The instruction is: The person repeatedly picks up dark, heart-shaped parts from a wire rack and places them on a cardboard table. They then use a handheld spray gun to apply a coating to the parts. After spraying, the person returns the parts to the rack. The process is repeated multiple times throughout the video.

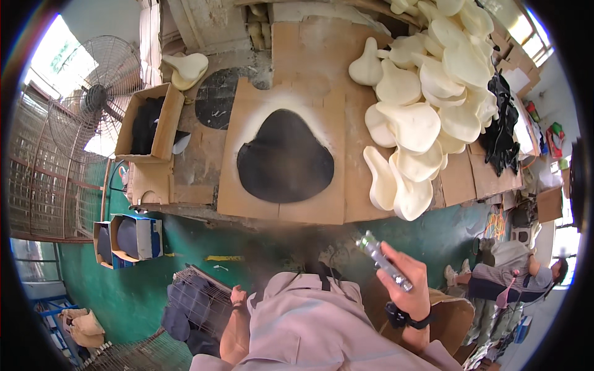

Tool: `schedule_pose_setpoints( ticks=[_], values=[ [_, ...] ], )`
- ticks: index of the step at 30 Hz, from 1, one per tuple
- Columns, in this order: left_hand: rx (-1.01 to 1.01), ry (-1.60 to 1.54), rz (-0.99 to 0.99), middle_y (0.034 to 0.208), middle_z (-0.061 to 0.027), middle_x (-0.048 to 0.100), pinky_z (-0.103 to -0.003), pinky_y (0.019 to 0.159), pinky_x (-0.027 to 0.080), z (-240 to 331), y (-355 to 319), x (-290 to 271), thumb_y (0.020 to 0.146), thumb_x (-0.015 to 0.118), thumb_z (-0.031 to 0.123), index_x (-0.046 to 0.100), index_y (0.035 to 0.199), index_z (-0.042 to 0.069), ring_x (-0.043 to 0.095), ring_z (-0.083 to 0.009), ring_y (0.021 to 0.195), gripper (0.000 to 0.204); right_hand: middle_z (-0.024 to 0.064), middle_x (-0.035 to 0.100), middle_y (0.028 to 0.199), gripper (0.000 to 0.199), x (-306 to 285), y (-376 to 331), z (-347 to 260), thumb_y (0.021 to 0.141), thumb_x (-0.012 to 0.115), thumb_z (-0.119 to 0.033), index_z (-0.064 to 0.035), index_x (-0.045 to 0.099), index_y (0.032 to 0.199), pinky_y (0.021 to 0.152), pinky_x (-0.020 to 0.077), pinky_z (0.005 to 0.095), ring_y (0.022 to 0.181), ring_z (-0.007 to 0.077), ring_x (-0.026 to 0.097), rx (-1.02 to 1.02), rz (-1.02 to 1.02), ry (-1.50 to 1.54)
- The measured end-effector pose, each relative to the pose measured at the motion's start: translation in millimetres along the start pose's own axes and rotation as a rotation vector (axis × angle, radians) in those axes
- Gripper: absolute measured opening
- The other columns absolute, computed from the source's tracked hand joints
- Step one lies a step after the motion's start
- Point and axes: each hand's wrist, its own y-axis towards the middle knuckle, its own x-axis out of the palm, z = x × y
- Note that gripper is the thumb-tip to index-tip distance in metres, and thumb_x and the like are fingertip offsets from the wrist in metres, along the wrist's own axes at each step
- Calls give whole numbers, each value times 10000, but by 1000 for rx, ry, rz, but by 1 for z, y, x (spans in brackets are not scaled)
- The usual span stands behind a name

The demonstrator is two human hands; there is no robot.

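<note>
My right hand (pixel 403 278) is wrapped round a silver spray gun (pixel 385 262) with a greenish tip, held in front of my body below the table edge. Beyond it, a black, rounded triangular seat cover piece (pixel 286 157) lies flat on a cardboard sheet (pixel 247 207), with a pale spray haze on the card round its upper edge. Low at my left side, my left hand (pixel 238 297) has its fingers curled at the edge of a wire basket (pixel 201 303). Dark pieces (pixel 193 297) lie in that basket. What the left fingers hold, if anything, is hidden.
Cream foam bicycle saddle pads (pixel 408 127) are heaped on the table's right side. Black material (pixel 500 127) lies beside them. A cardboard box (pixel 151 123) of dark pieces and a large fan (pixel 94 98) stand left. Another person (pixel 513 278) sits at right.
</note>
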Motion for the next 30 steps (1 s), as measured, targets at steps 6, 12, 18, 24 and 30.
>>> schedule_pose_setpoints(
  ticks=[6,12,18,24,30],
  values=[
    [128,-136,33,1116,-166,755,-415,981,532,56,15,-27,812,599,132,641,1315,85,700,-343,1105,507,191,710,965,598,-4,-4,-13,767,753,71,8,625,1348,746,553,348,819,345,705,-18,-63,-17],
    [219,-80,67,1102,-152,764,-415,966,540,86,25,-29,807,589,126,651,1294,89,711,-339,1079,492,197,701,997,698,0,2,-18,709,655,90,-2,593,1399,759,553,362,833,362,694,-57,-147,41],
    [164,-42,22,1145,-157,755,-424,1005,522,87,12,-32,824,612,184,658,1303,110,690,-353,1138,488,172,704,948,586,15,20,-16,771,744,68,1,632,1342,721,531,330,768,290,677,-147,29,25],
    [53,17,3,1223,-170,726,-425,1044,501,43,14,-18,840,620,193,671,1296,110,659,-352,1202,467,177,703,934,585,-2,0,-10,771,750,66,2,634,1341,726,540,345,766,311,680,-63,77,22],
    [76,81,-27,1227,-172,722,-437,1042,504,39,17,-11,832,614,182,671,1296,113,658,-361,1199,472,182,698,927,635,-17,-23,-2,739,718,108,-8,628,1357,723,540,342,787,327,692,-18,-93,-43]
  ],
)
